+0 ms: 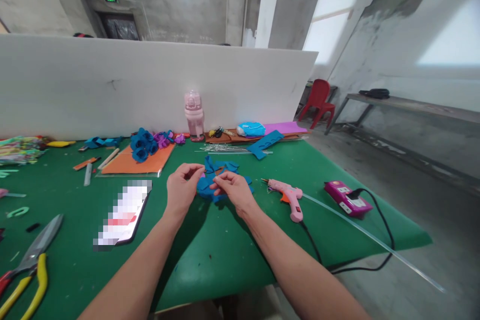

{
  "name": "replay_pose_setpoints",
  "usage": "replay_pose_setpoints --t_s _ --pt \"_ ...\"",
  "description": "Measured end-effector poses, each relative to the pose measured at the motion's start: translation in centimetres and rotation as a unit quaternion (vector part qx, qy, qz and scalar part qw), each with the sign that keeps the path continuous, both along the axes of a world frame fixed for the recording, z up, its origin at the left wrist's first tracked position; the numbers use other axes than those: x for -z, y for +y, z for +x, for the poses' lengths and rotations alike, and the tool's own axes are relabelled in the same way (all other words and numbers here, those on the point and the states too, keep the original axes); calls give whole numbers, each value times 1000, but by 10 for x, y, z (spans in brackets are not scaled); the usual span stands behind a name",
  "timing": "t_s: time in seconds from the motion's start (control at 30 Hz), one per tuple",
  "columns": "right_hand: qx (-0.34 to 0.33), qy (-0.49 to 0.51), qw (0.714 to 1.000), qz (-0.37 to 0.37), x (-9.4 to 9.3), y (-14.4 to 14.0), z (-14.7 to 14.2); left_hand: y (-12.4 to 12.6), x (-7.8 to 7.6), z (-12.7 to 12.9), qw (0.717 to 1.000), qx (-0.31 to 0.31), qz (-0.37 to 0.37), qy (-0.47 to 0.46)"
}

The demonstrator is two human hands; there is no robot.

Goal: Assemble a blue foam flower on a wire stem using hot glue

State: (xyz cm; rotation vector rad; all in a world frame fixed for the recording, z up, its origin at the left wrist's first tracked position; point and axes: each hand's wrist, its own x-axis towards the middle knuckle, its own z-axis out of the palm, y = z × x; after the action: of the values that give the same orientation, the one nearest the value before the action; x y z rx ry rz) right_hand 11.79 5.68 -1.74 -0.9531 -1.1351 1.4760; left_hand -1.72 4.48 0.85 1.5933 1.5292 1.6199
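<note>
My left hand (182,187) is closed in a pinch, thumb against forefinger, at the left side of a pile of blue felt pieces (210,191). A speck of purple shows by its fingertips, but what it grips is too small to name. Over the front of the pile, my right hand (234,191) pinches too, its fingertips close to the left ones; what is between them cannot be made out. To the right lies a pink hot glue gun (287,195) with an orange trigger and a long clear glue stick (360,227) out of its back.
A phone (125,212) and yellow-handled shears (35,260) lie left. Behind are blue felt roses (142,144) on an orange sheet (157,160), a pink bottle (195,117) and thin wires (225,148). A purple power strip (347,199) with a black cord sits right. A white board (150,85) stands behind.
</note>
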Motion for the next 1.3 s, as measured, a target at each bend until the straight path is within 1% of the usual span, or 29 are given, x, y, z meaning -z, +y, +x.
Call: replay_pose_setpoints --t_s 0.07,0.13,0.43,0.67,0.93,1.13,1.3 --pt "-3 -3 1000 3 0 -1 -1 -1 -1 1 998 -5 17 60" --pt "-6 -2 1000 5 -1 -1 -1 -2 -1 2 996 -9 19 91" --pt "-26 -6 1000 16 1 -1 -1 -2 3 3 994 -13 21 108" --pt "-25 -17 999 26 3 0 -1 -1 3 5 997 -19 -17 72" --pt "-28 -17 999 29 4 0 -1 0 2 6 999 2 -36 -8" --pt "-23 -25 999 38 4 1 -1 0 2 7 999 8 -25 -37" --pt "-25 -38 998 48 3 0 -1 1 2 6 1000 -9 -16 -25"
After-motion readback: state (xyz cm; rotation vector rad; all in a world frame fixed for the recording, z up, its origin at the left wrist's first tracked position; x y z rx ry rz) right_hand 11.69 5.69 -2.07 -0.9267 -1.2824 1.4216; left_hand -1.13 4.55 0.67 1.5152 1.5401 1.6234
